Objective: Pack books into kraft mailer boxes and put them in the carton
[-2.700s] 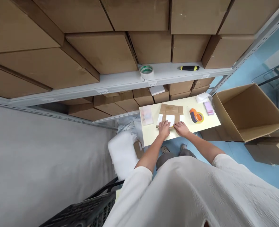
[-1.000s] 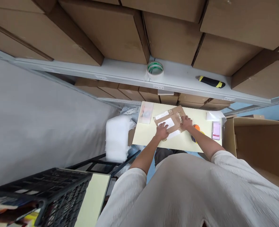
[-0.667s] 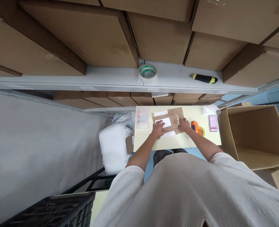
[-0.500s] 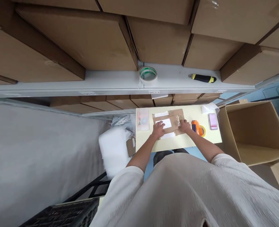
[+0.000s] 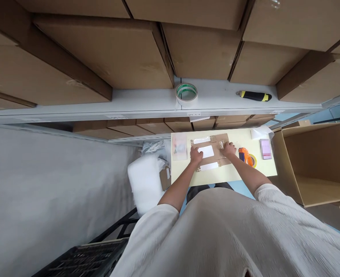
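Observation:
A flat cardboard piece (image 5: 217, 157) lies on the pale yellow tabletop (image 5: 184, 175). It carries a white sheet (image 5: 206, 151) in its middle, white strips along its far and near sides, and shiny clear tape at its right part and corners. My left hand (image 5: 196, 155) grips its left edge, thumb on top beside the white sheet. At the right part my right hand (image 5: 229, 150) has its fingers curled over the edge by the clear tape. Just right of that hand lies an orange tape dispenser (image 5: 246, 157) with a yellow roll.
A phone (image 5: 266, 149) and clear plastic wrap (image 5: 260, 132) lie at the table's right. A thin printed packet (image 5: 179, 147) is at its left. An open carton (image 5: 316, 165) stands to the right. The shelf above holds a tape roll (image 5: 186, 95), a utility knife (image 5: 254, 95) and boxes.
The cardboard has turned from its earlier position, passing through a slant, and now lies straight. My left hand has slid from the white sheet to the left edge. My right hand stays at the right.

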Motion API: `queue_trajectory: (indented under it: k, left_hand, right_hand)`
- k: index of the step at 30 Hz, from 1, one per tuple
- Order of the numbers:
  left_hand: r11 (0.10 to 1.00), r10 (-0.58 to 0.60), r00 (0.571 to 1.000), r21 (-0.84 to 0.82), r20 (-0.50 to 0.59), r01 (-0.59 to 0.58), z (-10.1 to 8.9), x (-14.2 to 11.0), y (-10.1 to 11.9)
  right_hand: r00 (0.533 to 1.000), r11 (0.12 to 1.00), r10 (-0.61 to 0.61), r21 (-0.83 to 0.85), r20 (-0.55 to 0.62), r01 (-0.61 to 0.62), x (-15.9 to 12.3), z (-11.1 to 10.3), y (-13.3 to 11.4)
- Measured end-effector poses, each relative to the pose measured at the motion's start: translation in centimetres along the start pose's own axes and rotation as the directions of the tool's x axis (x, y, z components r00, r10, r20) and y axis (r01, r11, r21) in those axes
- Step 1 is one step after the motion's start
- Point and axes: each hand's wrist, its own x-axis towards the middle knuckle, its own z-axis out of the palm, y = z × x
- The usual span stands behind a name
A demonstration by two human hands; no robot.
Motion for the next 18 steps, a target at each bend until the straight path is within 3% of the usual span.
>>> queue_trajectory:
  k: [5,11,18]
  left_hand:
    - [0.972,-0.182,0.983,-0.160,-0.035,0.174,-0.2,0.0,0.1]
    - [0.971,-0.224,0.971,-0.111,-0.090,0.213,-1.8,-0.1,0.1]
    - [0.938,-0.268,0.948,-0.270,-0.171,0.216,-2.9,-1.0,-0.1]
  right_hand:
    - [0.998,0.998,0.056,0.004,-0.033,-0.055,0.3,0.4,-0.7]
    - [0.997,0.996,0.071,0.052,-0.021,-0.070,0.6,0.4,-0.5]
    - [0.998,0.981,0.062,0.183,-0.001,-0.061,0.4,-0.8,0.6]
